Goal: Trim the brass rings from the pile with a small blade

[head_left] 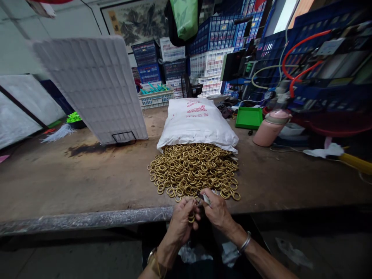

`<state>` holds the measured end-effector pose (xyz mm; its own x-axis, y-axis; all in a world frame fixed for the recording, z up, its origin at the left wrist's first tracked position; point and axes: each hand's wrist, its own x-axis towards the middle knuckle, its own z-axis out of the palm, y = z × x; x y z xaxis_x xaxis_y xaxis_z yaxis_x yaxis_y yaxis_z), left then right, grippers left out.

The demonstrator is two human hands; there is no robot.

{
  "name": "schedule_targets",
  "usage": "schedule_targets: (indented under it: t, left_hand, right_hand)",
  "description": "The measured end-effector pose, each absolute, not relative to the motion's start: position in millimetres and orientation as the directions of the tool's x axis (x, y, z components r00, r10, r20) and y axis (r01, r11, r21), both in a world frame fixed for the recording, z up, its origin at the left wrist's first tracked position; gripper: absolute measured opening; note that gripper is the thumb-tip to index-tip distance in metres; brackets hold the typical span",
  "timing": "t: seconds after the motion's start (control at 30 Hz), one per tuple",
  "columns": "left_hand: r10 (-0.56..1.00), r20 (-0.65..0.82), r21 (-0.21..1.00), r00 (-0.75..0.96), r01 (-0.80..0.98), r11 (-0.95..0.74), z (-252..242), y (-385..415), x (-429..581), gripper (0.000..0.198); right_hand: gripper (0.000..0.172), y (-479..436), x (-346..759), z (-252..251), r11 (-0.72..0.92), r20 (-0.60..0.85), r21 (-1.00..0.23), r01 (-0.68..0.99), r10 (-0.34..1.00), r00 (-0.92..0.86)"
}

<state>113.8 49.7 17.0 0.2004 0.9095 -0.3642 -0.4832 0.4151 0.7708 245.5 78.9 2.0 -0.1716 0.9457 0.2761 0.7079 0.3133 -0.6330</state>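
Observation:
A heap of brass rings [194, 168] spills from the open mouth of a white sack [198, 121] lying on the brown workbench [87, 178]. My left hand [182, 223] is closed around a few brass rings at the bench's front edge. My right hand [216, 209] touches it and pinches a small metal tool [204, 198] between thumb and fingers. Both hands sit just in front of the heap. A bracelet is on my right wrist, a watch on my left.
A white gridded panel [93, 85] leans upright at the back left. A green tray [249, 117], a pink bottle [271, 127] and red hoses [299, 62] stand at the right. Stacked blue and white crates [203, 54] fill the background. Plastic bags lie below the bench edge.

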Motion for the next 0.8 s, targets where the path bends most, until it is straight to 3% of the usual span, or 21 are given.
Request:
schedule_targets:
  t: [0.3, 0.8]
  left_hand:
    - [0.925, -0.368, 0.816, 0.098, -0.443, 0.371, 18, 55, 117, 0.039]
    - [0.875, -0.41, 0.711, 0.257, -0.511, 0.483, 9, 55, 111, 0.036]
  right_hand:
    - [0.012, 81, 246, 11, 0.33, 0.312, -0.663, 0.671, 0.938, -0.153]
    - [0.016, 77, 234, 2, 0.284, 0.232, -0.761, 0.583, 0.959, -0.165]
